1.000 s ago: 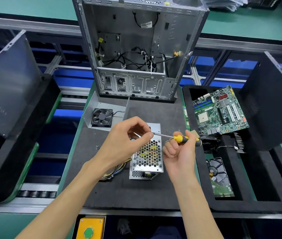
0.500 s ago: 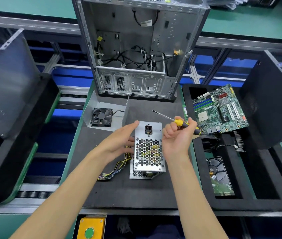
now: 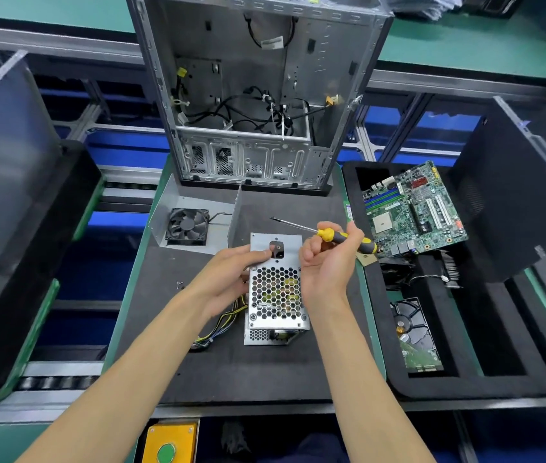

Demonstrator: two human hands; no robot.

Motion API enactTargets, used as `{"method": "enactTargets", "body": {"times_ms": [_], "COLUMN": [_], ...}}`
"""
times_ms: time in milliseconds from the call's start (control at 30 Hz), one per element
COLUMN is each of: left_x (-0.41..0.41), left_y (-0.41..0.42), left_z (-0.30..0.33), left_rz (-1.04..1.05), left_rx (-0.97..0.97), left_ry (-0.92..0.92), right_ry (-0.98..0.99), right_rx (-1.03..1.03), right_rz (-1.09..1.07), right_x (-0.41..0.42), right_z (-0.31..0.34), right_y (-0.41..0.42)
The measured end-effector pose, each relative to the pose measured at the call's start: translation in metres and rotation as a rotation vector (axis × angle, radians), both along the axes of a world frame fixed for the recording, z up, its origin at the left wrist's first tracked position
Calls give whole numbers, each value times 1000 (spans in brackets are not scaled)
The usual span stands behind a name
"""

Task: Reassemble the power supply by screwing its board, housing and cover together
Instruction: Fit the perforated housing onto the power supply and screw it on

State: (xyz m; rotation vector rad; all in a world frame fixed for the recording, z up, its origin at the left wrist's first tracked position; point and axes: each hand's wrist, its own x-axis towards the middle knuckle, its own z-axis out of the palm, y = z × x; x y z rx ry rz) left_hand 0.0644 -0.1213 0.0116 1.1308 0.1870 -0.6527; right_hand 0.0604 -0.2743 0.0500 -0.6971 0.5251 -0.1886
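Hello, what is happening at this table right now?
A person is putting a power supply back together on a dark mat. The left hand reaches to the square opening in its cover, fingertips at the hole. The right hand holds a screwdriver with its tip pointing away, not on any screw. An open computer case stands behind, and a fan lies to the left.

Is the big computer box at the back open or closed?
Open. The computer case has no side panel on, so its bare metal inside and loose black cables show.
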Motion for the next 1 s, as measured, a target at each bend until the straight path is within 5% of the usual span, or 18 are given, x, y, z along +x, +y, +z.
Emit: {"method": "enactTargets", "body": {"times_ms": [200,1000], "left_x": [1,11], "left_y": [-3,5], "left_z": [2,13], "left_rz": [80,64], "left_rx": [-156,-74], "left_ry": [174,289], "right_ry": [4,-7], "right_rx": [-37,-79], "right_rz": [6,8], "right_x": [-2,-6], "right_z": [-1,-2], "right_y": [2,8]}}
